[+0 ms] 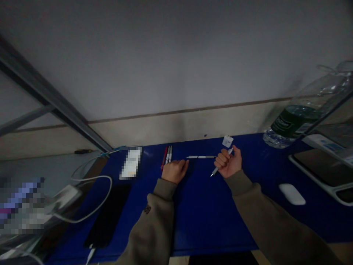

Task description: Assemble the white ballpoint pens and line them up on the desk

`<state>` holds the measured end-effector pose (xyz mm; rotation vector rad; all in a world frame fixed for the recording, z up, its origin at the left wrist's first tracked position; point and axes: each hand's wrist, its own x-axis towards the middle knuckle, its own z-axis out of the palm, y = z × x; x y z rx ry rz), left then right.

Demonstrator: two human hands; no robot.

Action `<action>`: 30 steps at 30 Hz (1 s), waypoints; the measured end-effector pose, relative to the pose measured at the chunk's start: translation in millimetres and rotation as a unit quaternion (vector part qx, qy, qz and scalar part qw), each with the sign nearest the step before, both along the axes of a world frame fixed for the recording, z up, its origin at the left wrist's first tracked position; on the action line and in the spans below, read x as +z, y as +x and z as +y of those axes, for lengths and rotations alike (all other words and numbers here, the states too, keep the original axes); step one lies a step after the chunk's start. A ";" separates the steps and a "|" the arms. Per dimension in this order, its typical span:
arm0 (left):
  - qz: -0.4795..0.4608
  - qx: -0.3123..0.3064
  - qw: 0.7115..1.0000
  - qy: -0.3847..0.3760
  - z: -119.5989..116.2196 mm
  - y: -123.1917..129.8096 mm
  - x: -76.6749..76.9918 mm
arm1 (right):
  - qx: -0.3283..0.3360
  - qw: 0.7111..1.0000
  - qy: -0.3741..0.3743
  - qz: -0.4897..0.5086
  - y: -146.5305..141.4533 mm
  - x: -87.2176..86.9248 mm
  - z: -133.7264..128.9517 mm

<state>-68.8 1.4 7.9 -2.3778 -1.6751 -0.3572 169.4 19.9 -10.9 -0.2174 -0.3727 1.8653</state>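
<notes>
Wrapped in the fingers of my right hand (228, 163) is a grey and white pen (214, 172), tilted with its tip pointing down and left and its other end showing by the thumb. My left hand (174, 171) rests closed on the blue tabletop, and nothing sticks out of it; its palm side is hidden. Between the two hands a white and grey pen (202, 157) lies flat, its left end close to my left thumb. Just beyond my left hand lie a red pen (164, 157) and two white and grey pens (168, 155) side by side, partly covered by the hand.
A small white square item (227, 141) lies behind my right hand. On the right are a white rounded case (292, 194), a kitchen scale (324, 171) and a large clear bottle (295, 117). A black phone (110, 213) with a white cable (107, 198) nearby sits left. A wall closes the back.
</notes>
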 end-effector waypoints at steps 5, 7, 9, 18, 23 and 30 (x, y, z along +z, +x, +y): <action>0.000 -0.020 1.000 0.021 1.6 4.5 -6.3 | -0.020 1.000 -0.008 -0.002 -0.1 2.5 0.3; -0.007 -0.013 0.999 0.035 3.1 3.1 -7.5 | -0.035 0.999 -0.013 0.001 1.2 2.2 1.4; -0.013 -0.011 0.999 0.047 3.8 2.5 -8.9 | -0.040 0.999 -0.017 0.007 2.6 0.7 2.9; -0.025 -0.016 0.999 0.036 0.5 7.0 -11.6 | -0.038 0.999 -0.032 0.019 3.2 -4.6 5.2; -0.041 -0.034 0.998 0.021 -0.6 8.1 -12.6 | -0.062 0.997 -0.042 0.007 3.4 -9.9 6.7; -0.051 -0.022 0.998 0.011 1.2 8.4 -15.9 | -0.079 0.997 0.013 -0.005 6.0 -10.6 6.7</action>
